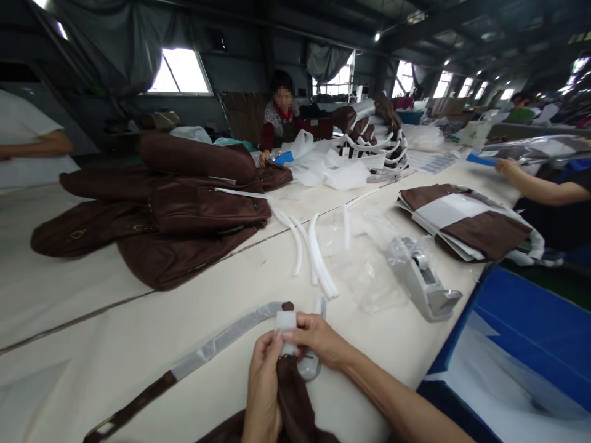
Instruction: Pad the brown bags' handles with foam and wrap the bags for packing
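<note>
At the lower middle, my left hand (265, 375) and my right hand (318, 338) pinch a small white foam wrap (286, 321) between them. The wrap sits around the end of a brown bag (295, 394), whose lower part runs out of the picture. A long strap (226, 335) covered in pale wrapping stretches left from near my fingers, with its brown lower end (133, 403) bare. Several white foam strips (318, 258) lie beyond my hands. The piece directly under my fingertips is partly hidden.
Brown bags (198, 203) are piled at the left. A tape dispenser (425, 280), clear plastic (369, 271) and a wrapped brown bag (466, 221) lie right. A blue-lined box (530, 326) stands lower right. People are across the table and at both sides.
</note>
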### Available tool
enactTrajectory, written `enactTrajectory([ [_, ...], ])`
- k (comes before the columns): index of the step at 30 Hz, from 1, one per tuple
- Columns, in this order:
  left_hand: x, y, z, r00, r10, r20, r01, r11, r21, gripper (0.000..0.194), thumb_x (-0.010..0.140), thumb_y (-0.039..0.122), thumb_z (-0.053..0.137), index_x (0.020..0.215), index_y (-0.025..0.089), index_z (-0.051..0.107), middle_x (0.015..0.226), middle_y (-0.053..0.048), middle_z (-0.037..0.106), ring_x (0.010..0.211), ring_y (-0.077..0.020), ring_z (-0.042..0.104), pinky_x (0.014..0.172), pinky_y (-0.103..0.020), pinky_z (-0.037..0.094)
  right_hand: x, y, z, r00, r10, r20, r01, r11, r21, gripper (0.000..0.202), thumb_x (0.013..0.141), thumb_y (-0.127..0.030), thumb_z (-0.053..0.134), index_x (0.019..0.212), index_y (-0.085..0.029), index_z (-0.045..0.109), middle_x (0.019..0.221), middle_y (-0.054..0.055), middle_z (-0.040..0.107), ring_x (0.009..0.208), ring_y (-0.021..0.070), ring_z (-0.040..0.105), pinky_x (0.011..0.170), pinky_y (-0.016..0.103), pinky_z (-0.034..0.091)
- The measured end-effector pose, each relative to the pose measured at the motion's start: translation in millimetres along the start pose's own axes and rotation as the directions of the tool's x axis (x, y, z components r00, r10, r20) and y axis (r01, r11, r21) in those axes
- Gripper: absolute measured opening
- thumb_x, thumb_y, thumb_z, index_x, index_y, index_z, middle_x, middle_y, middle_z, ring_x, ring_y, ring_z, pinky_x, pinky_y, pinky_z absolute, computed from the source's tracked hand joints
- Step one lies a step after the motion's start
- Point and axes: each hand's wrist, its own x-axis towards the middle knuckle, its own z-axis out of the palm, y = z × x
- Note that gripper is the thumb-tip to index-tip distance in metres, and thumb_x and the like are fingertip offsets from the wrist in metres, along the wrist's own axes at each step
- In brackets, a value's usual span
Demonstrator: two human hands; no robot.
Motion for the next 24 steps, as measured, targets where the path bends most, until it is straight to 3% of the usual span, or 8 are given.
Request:
enactTrajectory([
  [4, -2, -4, 1.5, 0.977, 0.213, -0.011, -0.207, 0.96, 0.191, 0.059, 0.066, 0.072, 0.064, 0.091, 0.018, 0.059, 0.083, -0.005, 0.066, 0.082, -0.0243, 0.065, 0.072, -0.033, 0.051, 4, 2, 14, 0.992, -0.016, -0.126, -0.001, 0.991, -0.131, 0.048, 0.059, -0.056, 0.081, 0.077, -0.015, 0.063, 0.059, -0.004, 0.056, 0.051, 0.0089, 0.044, 0.05, 0.023, 0.035],
  [7, -13, 5, -1.4, 0.952, 0.305, -0.001, -0.289, 0.902, 0.322, 0.052, 0.07, 0.063, 0.063, 0.094, 0.017, 0.061, 0.09, -0.008, 0.068, 0.09, -0.0254, 0.064, 0.082, -0.036, 0.051, 0, -1, 13, 0.985, -0.047, -0.166, 0.007, 0.972, -0.236, 0.049, 0.058, -0.058, 0.08, 0.074, -0.015, 0.062, 0.063, -0.002, 0.059, 0.058, 0.0111, 0.048, 0.055, 0.024, 0.039],
  [12, -31, 72, -40.2, 0.94, 0.34, 0.041, -0.316, 0.816, 0.484, 0.023, 0.069, 0.035, 0.076, 0.084, 0.019, 0.07, 0.084, -0.003, 0.07, 0.089, -0.0226, 0.064, 0.087, -0.033, 0.049, -10, -23, -13, 0.985, 0.086, -0.147, -0.145, 0.879, -0.455, 0.053, 0.065, -0.066, 0.071, 0.074, -0.015, 0.062, 0.072, 0.005, 0.064, 0.068, 0.0201, 0.062, 0.067, 0.034, 0.054],
  [15, -41, 118, -83.6, 0.933, 0.36, -0.01, -0.288, 0.763, 0.579, 0.021, 0.08, 0.033, 0.074, 0.092, 0.017, 0.069, 0.093, -0.004, 0.069, 0.092, -0.021, 0.064, 0.09, -0.038, 0.05, -24, -36, -20, 0.945, -0.196, -0.26, -0.037, 0.73, -0.683, 0.061, 0.074, -0.067, 0.063, 0.104, -0.014, 0.065, 0.108, 0.014, 0.067, 0.096, 0.0281, 0.067, 0.083, 0.041, 0.057],
  [17, -47, 136, -111.1, 0.924, 0.375, -0.07, -0.256, 0.746, 0.615, 0.028, 0.09, 0.037, 0.066, 0.109, 0.016, 0.064, 0.111, -0.007, 0.066, 0.099, -0.0217, 0.063, 0.089, -0.042, 0.053, -38, -36, -13, 0.899, -0.401, -0.179, 0.093, 0.572, -0.815, 0.059, 0.083, -0.062, 0.056, 0.12, -0.017, 0.061, 0.126, 0.015, 0.061, 0.111, 0.029, 0.063, 0.091, 0.043, 0.056],
  [19, -55, 142, -132.5, 0.917, 0.38, -0.122, -0.22, 0.737, 0.639, 0.035, 0.094, 0.038, 0.062, 0.121, 0.016, 0.059, 0.122, -0.01, 0.061, 0.104, -0.0236, 0.062, 0.088, -0.044, 0.055, -53, -28, 0, 0.887, -0.461, 0.021, 0.236, 0.413, -0.88, 0.051, 0.091, -0.056, 0.049, 0.124, -0.019, 0.061, 0.132, 0.014, 0.06, 0.119, 0.0285, 0.059, 0.1, 0.046, 0.052],
  [22, -70, 140, -149.3, 0.915, 0.364, -0.173, -0.166, 0.731, 0.662, 0.038, 0.093, 0.037, 0.063, 0.125, 0.017, 0.057, 0.124, -0.01, 0.059, 0.107, -0.0249, 0.062, 0.089, -0.044, 0.055, -68, -5, 21, 0.894, -0.356, 0.272, 0.36, 0.207, -0.91, 0.045, 0.094, -0.048, 0.051, 0.128, -0.021, 0.063, 0.14, 0.013, 0.057, 0.132, 0.0314, 0.05, 0.112, 0.052, 0.041],
  [24, -78, 136, -149.0, 0.923, 0.34, -0.178, -0.14, 0.729, 0.67, 0.038, 0.093, 0.038, 0.063, 0.123, 0.016, 0.058, 0.123, -0.009, 0.06, 0.106, -0.0257, 0.062, 0.088, -0.044, 0.056, -73, 10, 29, 0.904, -0.259, 0.34, 0.372, 0.089, -0.924, 0.042, 0.092, -0.04, 0.057, 0.129, -0.021, 0.064, 0.146, 0.013, 0.051, 0.142, 0.0354, 0.037, 0.116, 0.057, 0.034],
])
